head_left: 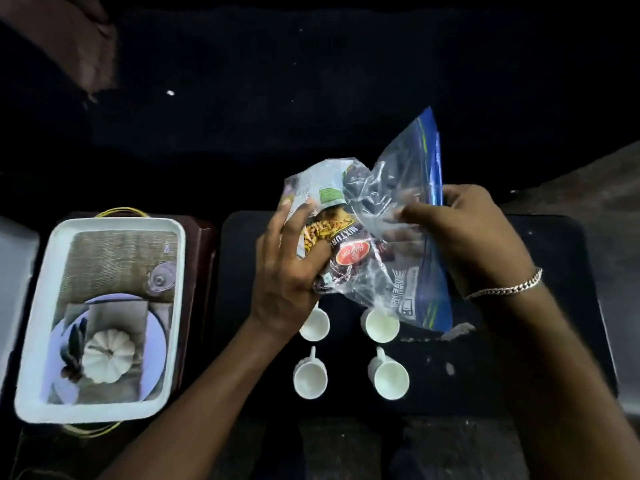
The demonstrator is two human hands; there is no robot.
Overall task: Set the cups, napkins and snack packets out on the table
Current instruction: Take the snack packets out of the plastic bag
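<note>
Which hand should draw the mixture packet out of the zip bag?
Left. The left hand already has its grip on the mixture packet at the bag's mouth, while the right hand holds the zip bag steady.

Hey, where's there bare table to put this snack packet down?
Bare table lies right of the four cups, and a strip between the tray and cups. The cup cluster is crowded.

The snack packet (341, 247) reads "MIXTUR" (cut off by fingers); its red oval logo is illegible
</note>
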